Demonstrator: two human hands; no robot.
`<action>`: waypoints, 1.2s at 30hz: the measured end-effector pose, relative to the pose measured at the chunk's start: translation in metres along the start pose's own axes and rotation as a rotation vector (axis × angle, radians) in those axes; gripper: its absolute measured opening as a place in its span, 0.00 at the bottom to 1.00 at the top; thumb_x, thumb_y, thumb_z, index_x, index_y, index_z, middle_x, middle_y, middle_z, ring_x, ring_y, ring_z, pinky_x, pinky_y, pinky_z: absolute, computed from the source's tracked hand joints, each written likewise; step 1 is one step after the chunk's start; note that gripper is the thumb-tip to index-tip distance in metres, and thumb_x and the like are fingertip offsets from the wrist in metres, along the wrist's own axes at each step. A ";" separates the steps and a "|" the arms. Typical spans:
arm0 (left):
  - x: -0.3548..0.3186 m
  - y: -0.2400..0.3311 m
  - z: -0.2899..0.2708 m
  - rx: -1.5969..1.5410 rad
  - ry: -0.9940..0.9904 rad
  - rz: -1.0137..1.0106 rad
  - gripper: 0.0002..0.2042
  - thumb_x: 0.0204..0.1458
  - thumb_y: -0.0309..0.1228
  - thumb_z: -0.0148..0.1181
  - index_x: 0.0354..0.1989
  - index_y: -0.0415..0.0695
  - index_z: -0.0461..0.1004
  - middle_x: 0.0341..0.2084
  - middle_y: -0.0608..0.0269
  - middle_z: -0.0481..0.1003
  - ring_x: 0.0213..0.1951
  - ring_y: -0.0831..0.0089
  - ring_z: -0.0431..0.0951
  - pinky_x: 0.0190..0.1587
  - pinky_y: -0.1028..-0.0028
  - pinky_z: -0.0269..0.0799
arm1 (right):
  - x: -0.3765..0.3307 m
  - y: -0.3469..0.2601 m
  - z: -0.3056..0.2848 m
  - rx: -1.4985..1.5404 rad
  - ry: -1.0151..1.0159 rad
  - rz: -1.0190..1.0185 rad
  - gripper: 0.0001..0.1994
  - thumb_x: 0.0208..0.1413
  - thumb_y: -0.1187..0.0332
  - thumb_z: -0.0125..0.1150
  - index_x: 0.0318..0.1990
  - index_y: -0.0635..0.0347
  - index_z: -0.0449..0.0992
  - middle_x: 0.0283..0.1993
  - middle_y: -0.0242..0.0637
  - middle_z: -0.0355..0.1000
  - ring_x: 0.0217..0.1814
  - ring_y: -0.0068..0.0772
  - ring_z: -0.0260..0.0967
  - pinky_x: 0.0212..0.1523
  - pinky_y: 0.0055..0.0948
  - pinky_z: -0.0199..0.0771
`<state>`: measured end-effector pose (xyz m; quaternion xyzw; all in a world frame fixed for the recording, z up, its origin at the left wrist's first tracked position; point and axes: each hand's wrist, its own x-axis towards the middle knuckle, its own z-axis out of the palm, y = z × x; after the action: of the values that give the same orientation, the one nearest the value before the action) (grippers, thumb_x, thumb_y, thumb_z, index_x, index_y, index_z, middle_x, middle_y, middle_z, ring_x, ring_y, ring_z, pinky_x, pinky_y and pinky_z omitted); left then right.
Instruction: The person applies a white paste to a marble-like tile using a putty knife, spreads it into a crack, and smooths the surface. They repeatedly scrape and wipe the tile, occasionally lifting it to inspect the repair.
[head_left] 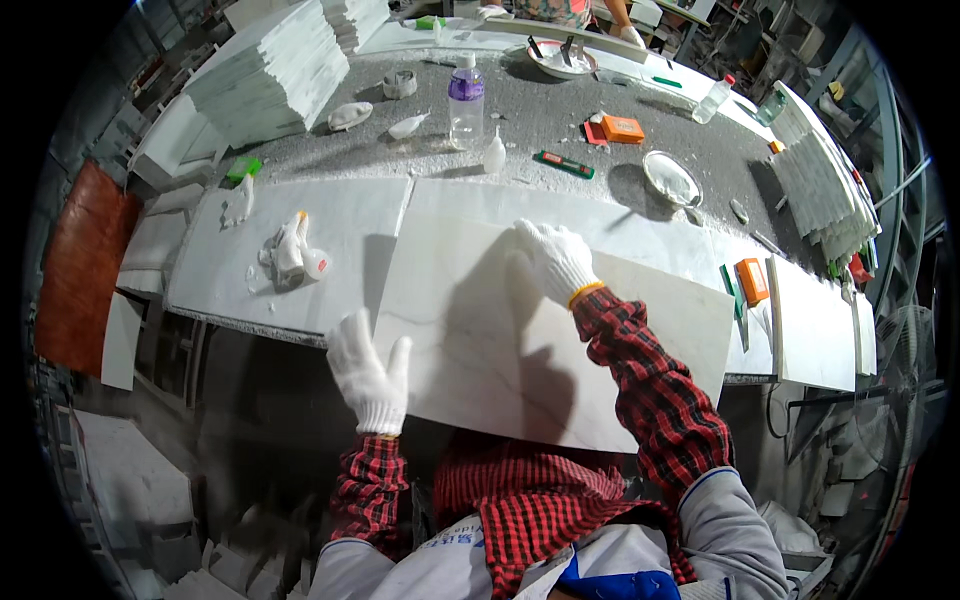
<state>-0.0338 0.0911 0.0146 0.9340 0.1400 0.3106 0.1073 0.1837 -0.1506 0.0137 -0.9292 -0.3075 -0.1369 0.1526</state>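
Observation:
A pale marble slab point(470, 340) with faint grey veins lies askew in front of me, its near edge overhanging the worktable. My right hand point(560, 258), in a white knit glove, is at the slab's far edge, its fingers bent over that edge. Beside the slab's left edge is my left hand point(368, 375), also gloved, with thumb and fingers apart and nothing in it. Under the marble, a white board point(620, 225) shows along the far side. Left of it, another white slab point(215, 255) carries a white squeeze bottle point(292, 250) and a crumpled scrap.
Stacks of slabs stand at the far left point(270, 80) and right point(825, 180). Across the grey tabletop sit a clear bottle point(466, 105), a bowl point(672, 180), a green box point(563, 164) and an orange box point(622, 129). Another person's hand point(632, 37) shows at the far side.

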 end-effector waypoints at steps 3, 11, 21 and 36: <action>-0.037 -0.034 0.011 0.030 -0.191 -0.231 0.37 0.58 0.43 0.64 0.71 0.39 0.56 0.69 0.40 0.60 0.67 0.40 0.62 0.67 0.52 0.61 | -0.003 -0.014 0.001 0.065 0.028 -0.018 0.23 0.57 0.52 0.63 0.54 0.55 0.72 0.45 0.44 0.77 0.47 0.53 0.75 0.47 0.49 0.74; -0.054 -0.011 0.001 -0.139 -0.229 -0.413 0.36 0.59 0.42 0.63 0.72 0.40 0.57 0.70 0.38 0.60 0.65 0.42 0.68 0.62 0.54 0.69 | -0.016 -0.022 0.000 0.078 0.011 -0.044 0.26 0.57 0.56 0.64 0.60 0.58 0.69 0.54 0.44 0.72 0.56 0.51 0.68 0.60 0.46 0.67; -0.055 -0.010 0.002 -0.168 -0.179 -0.359 0.31 0.58 0.37 0.63 0.67 0.35 0.63 0.65 0.37 0.66 0.64 0.43 0.69 0.64 0.55 0.68 | -0.063 -0.043 -0.029 0.043 -0.037 -0.037 0.27 0.54 0.60 0.66 0.60 0.55 0.69 0.66 0.45 0.63 0.69 0.54 0.60 0.69 0.51 0.60; -0.067 -0.017 0.014 -0.169 -0.173 -0.350 0.28 0.63 0.37 0.58 0.68 0.35 0.62 0.67 0.39 0.64 0.66 0.45 0.67 0.66 0.57 0.65 | -0.126 0.135 -0.110 0.572 0.376 0.711 0.17 0.65 0.67 0.62 0.59 0.59 0.78 0.51 0.37 0.80 0.46 0.23 0.76 0.46 0.26 0.77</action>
<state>-0.0799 0.0836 -0.0387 0.9064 0.2638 0.2167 0.2489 0.1515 -0.3610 0.0432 -0.8565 0.0363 -0.1519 0.4919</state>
